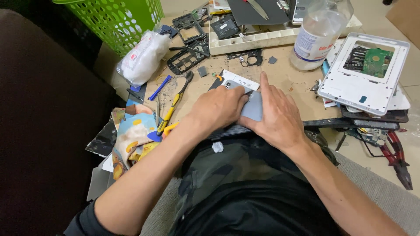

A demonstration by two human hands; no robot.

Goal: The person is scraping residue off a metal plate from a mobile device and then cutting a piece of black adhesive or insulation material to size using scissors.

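A low, cluttered desk (288,78) of bare brown board fills the view, strewn with phone parts and tools, with a tiled floor beyond. At its near edge both hands press on a grey smartphone (253,105) lying flat. The left hand (218,107) is curled, its fingertips pinched at the phone's upper left corner, where a small orange pick (218,78) seems to sit against the edge; whether that grip actually clamps the pick cannot be told. The right hand (275,116) lies spread and flat on the phone, forefinger stretched along its right edge, holding it down rather than closing round it.

Judging by this, the opening looks to be at an early stage: the grey back appears in place, and only a white strip at the top edge shows, with a camera cut-out beside it. The phone is slim, matte and unbroken as far as can be seen.

Outward lie yellow-handled pliers (175,102), a blue pry tool (160,87), black phone frames (188,54), a clear plastic bottle (317,32), a white tablet shell (365,74) showing a green circuit board, and a green basket (118,19)
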